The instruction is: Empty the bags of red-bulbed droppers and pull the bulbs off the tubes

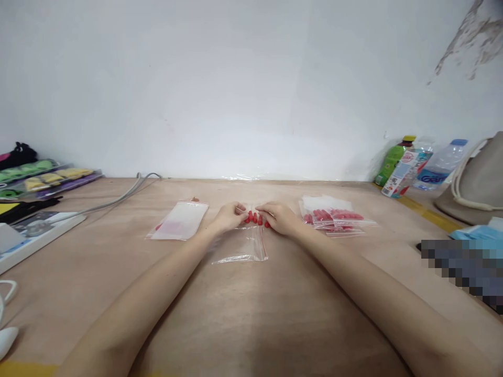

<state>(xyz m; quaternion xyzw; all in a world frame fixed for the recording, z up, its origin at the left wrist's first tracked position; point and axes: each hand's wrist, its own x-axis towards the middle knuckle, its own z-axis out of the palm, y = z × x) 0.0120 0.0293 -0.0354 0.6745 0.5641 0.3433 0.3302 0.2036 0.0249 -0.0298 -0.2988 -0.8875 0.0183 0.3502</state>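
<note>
Left hand [231,215]: fingers curled, thumb and fingertips drawn close together beside the leftmost of the red pieces [255,218]. Right hand [280,215]: fingers bent toward the left hand, tips close together at the right end of the same row. Whether either hand pinches a piece or the film cannot be told at this size.

The red pieces lie in a short row between the two hands, at the far part of a clear bag [241,246]. Whether they are inside or on top of the film cannot be told. The bag lies flat on the wooden table [255,319], its near part extending toward the person; a red line runs along its right side.

Left of the hands: a stack of flat bags [181,220], whitish, with a red line near the far edge. Right of the hands: a pile of filled bags [334,215], red pieces showing through the film.

Far right: a water bottle [438,167] with a blue cap; its blue label begins "Ga", remainder unclear. Beside it stand a green bottle [393,159] with a yellow cap and a tilted bottle [404,173] whose pale label carries a round red mark and a barcode; the small print is illegible.

Far left: a white box [47,230] with a printed picture, crossed by a grey cable [121,198].
</note>
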